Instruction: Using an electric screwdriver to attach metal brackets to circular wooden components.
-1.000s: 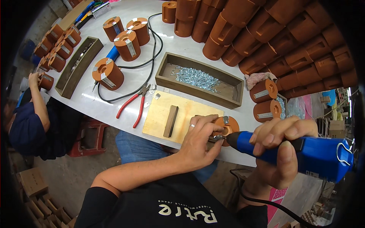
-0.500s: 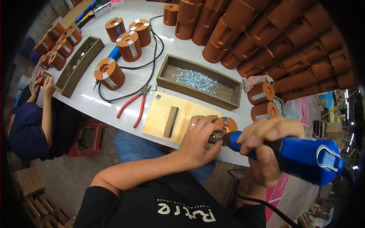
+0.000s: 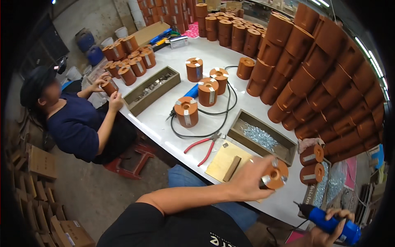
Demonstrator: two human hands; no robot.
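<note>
My left hand (image 3: 246,181) grips a brown round block (image 3: 281,169), its top with a centre hole tipped toward me. Shiny metal clips sit on the block's rim. Hand and block are above the front edge of the white table, slightly blurred. At the lower right, my right hand (image 3: 335,230) is wrapped round a blue electric screwdriver (image 3: 323,219), whose black nose points up and left, apart from the block. Beneath my left hand lies a light wooden board (image 3: 217,164) with a dark wooden strip (image 3: 232,168) on it.
Red-handled pliers (image 3: 201,146) lie left of the board. Behind it stands a wooden tray (image 3: 284,155) of screws. More brown blocks (image 3: 187,111) and a black cable are farther back; tall stacks (image 3: 321,82) rise at right. A co-worker (image 3: 78,119) holds another block at left.
The screwdriver has come away from the block and moved down to the right. My left hand has raised the block and tilted it. The view has swung, showing more of the co-worker.
</note>
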